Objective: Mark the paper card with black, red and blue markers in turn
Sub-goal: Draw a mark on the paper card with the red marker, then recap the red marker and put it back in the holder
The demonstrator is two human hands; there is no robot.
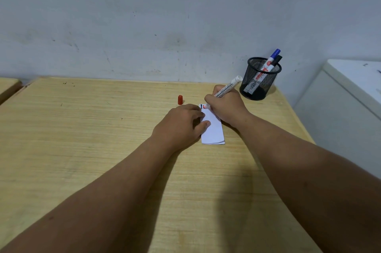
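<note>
White paper card [213, 129] lies flat on the wooden desk [82, 139], toward the far right corner, long side running away from the person; left hand [181, 125] is pressed down on the card's left edge, fingers curled over it, thumb lying across the paper, pinning it in place; right hand [225, 106] is closed around the red marker [226, 87], barrel tilted up and back to the right, tip down at the card's far end; there's a short black stroke [201, 106] up there already, and a red mark [204, 106] just beside it, right under the nib; red cap [180, 100] stands upright on the desk, just left of the card's far end, apart from both hands; black mesh pen holder [260, 79] sits at the far right corner near the wall, close behind the right hand; blue marker [271, 60] and black marker [277, 60] lean together inside it, caps up, poking above the rim.
</note>
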